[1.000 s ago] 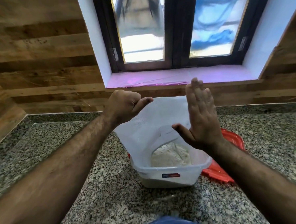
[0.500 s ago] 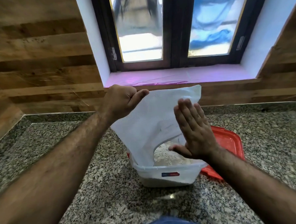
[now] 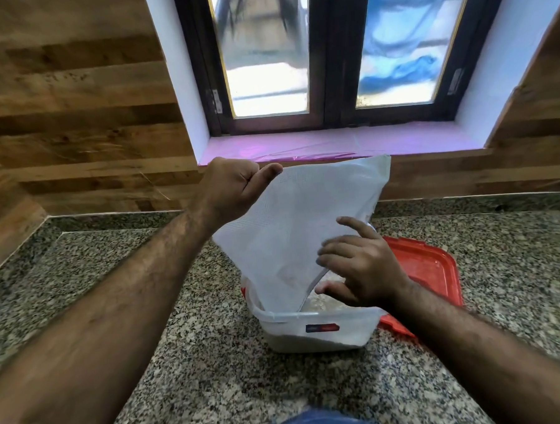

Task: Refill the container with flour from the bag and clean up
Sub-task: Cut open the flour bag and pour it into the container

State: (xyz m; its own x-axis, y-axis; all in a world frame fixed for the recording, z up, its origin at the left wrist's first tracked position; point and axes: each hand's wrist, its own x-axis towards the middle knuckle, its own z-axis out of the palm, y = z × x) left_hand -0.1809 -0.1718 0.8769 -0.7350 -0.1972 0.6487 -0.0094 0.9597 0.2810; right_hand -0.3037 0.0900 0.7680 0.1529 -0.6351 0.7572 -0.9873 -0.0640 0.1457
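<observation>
Right hand (image 3: 362, 269) has dropped from raised-flat to the flour bag (image 3: 299, 230), fingers spread, loosely curled, grip holding nothing. Left hand (image 3: 235, 185) still pinches the upended bag's corner over the container (image 3: 317, 329). Likely tapping out dregs; pour nearly done.

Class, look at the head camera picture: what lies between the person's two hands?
In the head view, the white bag spans the stretch: the left hand grips its upper corner, and the right hand lies against its lower side above the container.

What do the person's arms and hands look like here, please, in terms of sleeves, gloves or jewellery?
Both forearms are bare up to the frame edge, with no sleeves in view. The left hand and right hand wear no gloves, and no rings, watch or bracelets are visible. Dark hair shows along both forearms.
</observation>
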